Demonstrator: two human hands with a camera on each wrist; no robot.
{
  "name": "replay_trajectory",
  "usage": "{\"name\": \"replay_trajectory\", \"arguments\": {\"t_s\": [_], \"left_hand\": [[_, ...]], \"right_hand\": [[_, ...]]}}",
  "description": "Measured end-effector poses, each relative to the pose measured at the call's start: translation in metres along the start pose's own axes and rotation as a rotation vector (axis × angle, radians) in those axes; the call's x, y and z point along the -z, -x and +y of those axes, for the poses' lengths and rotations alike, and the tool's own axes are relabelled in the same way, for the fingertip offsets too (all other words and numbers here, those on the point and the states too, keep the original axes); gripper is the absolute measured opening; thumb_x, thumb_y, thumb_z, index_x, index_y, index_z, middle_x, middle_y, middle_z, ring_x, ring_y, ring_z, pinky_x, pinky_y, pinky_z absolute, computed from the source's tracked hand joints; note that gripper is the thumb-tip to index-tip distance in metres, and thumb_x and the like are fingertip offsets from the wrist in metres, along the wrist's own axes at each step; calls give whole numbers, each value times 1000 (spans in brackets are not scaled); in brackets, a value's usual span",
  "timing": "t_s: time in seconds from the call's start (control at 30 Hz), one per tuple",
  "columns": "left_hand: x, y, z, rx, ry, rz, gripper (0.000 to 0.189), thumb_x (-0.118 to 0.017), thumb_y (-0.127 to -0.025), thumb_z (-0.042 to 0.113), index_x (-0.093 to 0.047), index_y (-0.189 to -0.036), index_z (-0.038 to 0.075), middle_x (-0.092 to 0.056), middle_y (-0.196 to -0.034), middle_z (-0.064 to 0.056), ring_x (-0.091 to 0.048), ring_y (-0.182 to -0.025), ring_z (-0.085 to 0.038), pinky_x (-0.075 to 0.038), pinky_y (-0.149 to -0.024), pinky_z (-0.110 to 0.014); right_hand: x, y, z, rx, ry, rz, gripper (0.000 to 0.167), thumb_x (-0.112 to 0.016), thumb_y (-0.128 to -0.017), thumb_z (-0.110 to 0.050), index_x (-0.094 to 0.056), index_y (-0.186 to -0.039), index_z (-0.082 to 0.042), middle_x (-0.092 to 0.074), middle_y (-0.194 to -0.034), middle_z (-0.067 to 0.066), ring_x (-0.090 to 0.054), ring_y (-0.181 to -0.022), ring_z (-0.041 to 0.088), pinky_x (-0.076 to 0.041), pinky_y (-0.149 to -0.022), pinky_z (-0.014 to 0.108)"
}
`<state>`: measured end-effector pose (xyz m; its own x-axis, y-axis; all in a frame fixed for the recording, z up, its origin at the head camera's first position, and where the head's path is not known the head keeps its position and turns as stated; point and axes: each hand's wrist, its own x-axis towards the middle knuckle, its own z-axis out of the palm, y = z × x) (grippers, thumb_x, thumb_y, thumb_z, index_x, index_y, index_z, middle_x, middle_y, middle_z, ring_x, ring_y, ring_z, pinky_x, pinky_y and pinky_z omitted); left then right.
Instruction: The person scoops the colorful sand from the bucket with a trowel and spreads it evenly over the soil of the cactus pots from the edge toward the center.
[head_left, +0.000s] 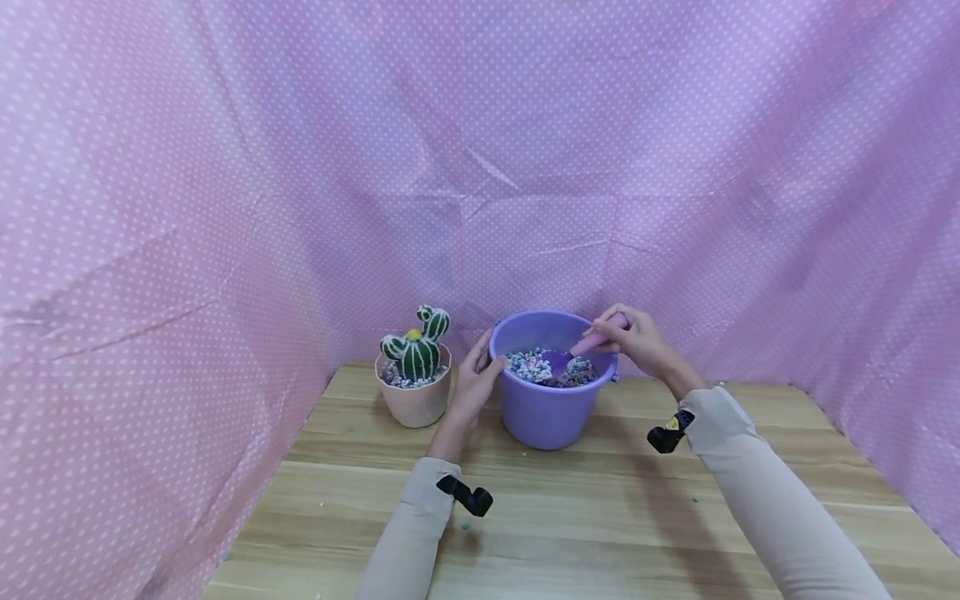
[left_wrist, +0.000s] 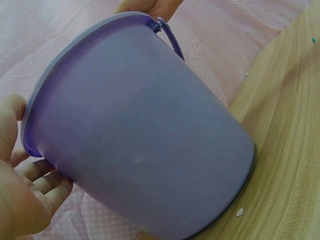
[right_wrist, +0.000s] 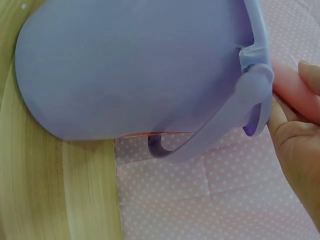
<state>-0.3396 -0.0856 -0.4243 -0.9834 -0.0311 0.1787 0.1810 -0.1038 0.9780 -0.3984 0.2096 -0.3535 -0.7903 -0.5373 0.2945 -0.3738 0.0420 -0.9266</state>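
Two hands work at the purple bucket (head_left: 546,417), which stands upright on the table (head_left: 360,500), its own handle (right_wrist: 215,125) hanging down at one side. Inside lie pebbles (head_left: 528,365) in white, blue-green and darker tones, well below the rim. The right hand (head_left: 637,342) has its grip clamped round the pink handle of a small scoop (head_left: 596,336), slanted down into the bucket; its working end is hard to make out. The left hand (head_left: 477,377) has its grip closed on the bucket's rim, thumb at the edge and fingers against the outer wall, steadying it.

The work looks like scooping or stirring, and seems midway: the scoop is in place among the pebbles, but it has yet to come out, and whether it carries a load cannot be told. Just beside the left hand, a cactus (head_left: 417,354) stands in a pale pink pot (head_left: 416,406), pebbles already round its base. A few stray pebbles (left_wrist: 239,212) dot the table.

No brand or writing can be read; the bucket's visible wall is plain, and a yellow patch (head_left: 672,423) on the right wrist's black mount (head_left: 662,438) is too small to decipher.
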Motion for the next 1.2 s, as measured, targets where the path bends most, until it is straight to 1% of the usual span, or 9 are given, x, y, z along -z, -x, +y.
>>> {"name": "replay_trajectory", "arguments": {"t_s": [0.17, 0.27, 0.4, 0.57, 0.73, 0.83, 0.9, 1.0, 1.2], "left_hand": [[-1, 0, 2, -3, 3, 0, 65, -62, -100, 20, -37, -159, 22, -30, -167, -3, -26, -156, -24, -31, -126, -43], [-1, 0, 3, -2, 6, 2, 64, -62, -100, 19, -37, -159, 23, -30, -167, -3, -27, -155, -24, -32, -125, -42], [-1, 1, 3, 4, 11, 1, 64, -62, -99, 19, -38, -158, 25, -29, -168, -3, -27, -156, -25, -32, -125, -43], [-1, 1, 3, 4, 7, -4, 64, -62, -99, 20, -38, -158, 26, -29, -168, -4, -27, -156, -26, -32, -125, -44], [-2, -1, 1, -5, 4, -5, 66, -63, -99, 20, -36, -159, 22, -29, -168, -4, -26, -156, -26, -31, -126, -44], [-3, -1, 2, -1, 7, -9, 66, -63, -100, 20, -36, -159, 22, -28, -168, -4, -25, -156, -26, -30, -126, -44], [-3, -1, 3, 0, 12, -9, 66, -63, -100, 20, -36, -159, 22, -29, -168, -4, -25, -156, -25, -30, -126, -44], [-3, -1, 3, -2, 13, -6, 65, -63, -99, 20, -37, -159, 23, -30, -167, -3, -26, -156, -24, -31, -126, -43], [-1, 1, 1, 6, 18, 7, 65, -62, -99, 20, -37, -159, 23, -30, -167, -4, -27, -156, -25, -31, -125, -44]], "right_hand": [[2, 0, -4, -71, -64, 63, 22, -53, -106, -10, -50, -106, 11, -77, -97, 20, -78, -94, 24, -60, -91, 38], [6, 0, -5, -84, -105, 81, 20, -53, -105, -10, -50, -108, 10, -78, -97, 18, -78, -93, 23, -60, -91, 37], [11, 3, -5, -51, -156, 68, 16, -49, -106, -6, -49, -108, 10, -76, -98, 24, -78, -94, 27, -59, -92, 42], [16, 7, -6, -10, -229, 60, 9, -44, -107, -1, -47, -104, 7, -73, -98, 29, -77, -95, 30, -56, -92, 46], [21, 8, -10, -4, -248, 46, 14, -44, -107, -2, -50, -106, 9, -74, -100, 27, -77, -98, 29, -53, -96, 49], [24, 8, -15, -15, -255, 32, 15, -44, -108, -3, -52, -105, 9, -74, -100, 26, -77, -98, 29, -53, -97, 50], [27, 8, -16, -25, -263, 12, 16, -43, -108, -3, -54, -104, 8, -75, -100, 25, -77, -98, 28, -53, -98, 50], [33, 7, -16, -25, -285, -43, 21, -39, -108, -1, -58, -104, 8, -75, -101, 25, -77, -98, 28, -55, -97, 47], [42, 4, -16, 8, -360, -187, 35, -26, -109, 5, -59, -107, 16, -72, -106, 31, -75, -104, 34, -54, -99, 48]]}}
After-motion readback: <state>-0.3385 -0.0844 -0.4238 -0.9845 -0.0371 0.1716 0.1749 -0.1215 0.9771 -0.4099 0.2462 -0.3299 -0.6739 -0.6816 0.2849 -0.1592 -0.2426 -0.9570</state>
